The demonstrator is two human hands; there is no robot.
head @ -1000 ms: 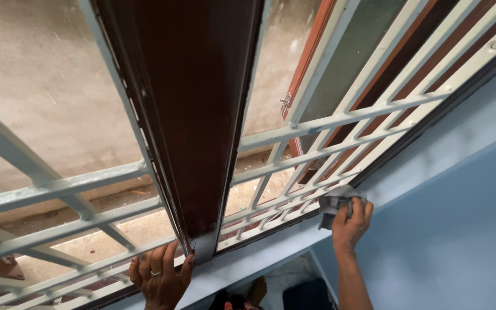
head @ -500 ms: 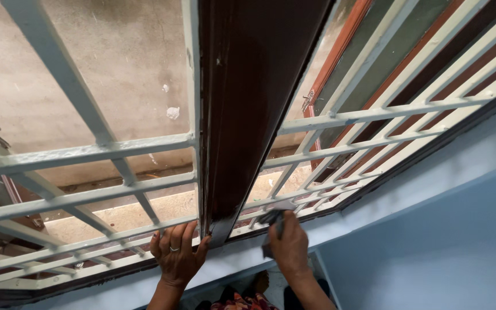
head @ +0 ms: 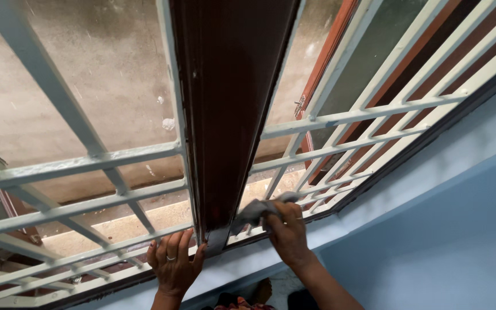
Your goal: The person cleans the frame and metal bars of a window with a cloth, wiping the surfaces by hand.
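Head view looks steeply along a window from below: the blue wall [head: 449, 229] fills the lower right, and above it runs a white metal grille [head: 340, 117] of crossing bars, spread across the whole opening. Beyond the bars lies a bare concrete surface [head: 116, 74], stained and speckled. A broad dark brown post [head: 231, 103] divides the window in two; its long axis runs from the top edge of the picture down to the sill, narrowing toward its foot, where a patch of pale paint shows. To the right, behind the grille, a reddish-brown shutter frame [head: 331, 46] stands open outward.

The left hand [head: 173, 261] lies flat and spread on the lowest bar just left of the post's foot, a ring on one finger; it grips nothing and looks to be there as a brace, steadying the person against the frame. The right hand [head: 287, 229] is closed around a grey cloth [head: 254, 211], holding it bunched against the bottom bars just right of the post. The cloth stretches out of the fist toward the left, its free end reaching to the post's base, so its long axis lies roughly along the lowest rail and points at the brown post. Held that way, the fabric is pressed onto the metal by the fingers, which suits rubbing along the bar. The two hands sit near each other, one on each side of the post, not touching.
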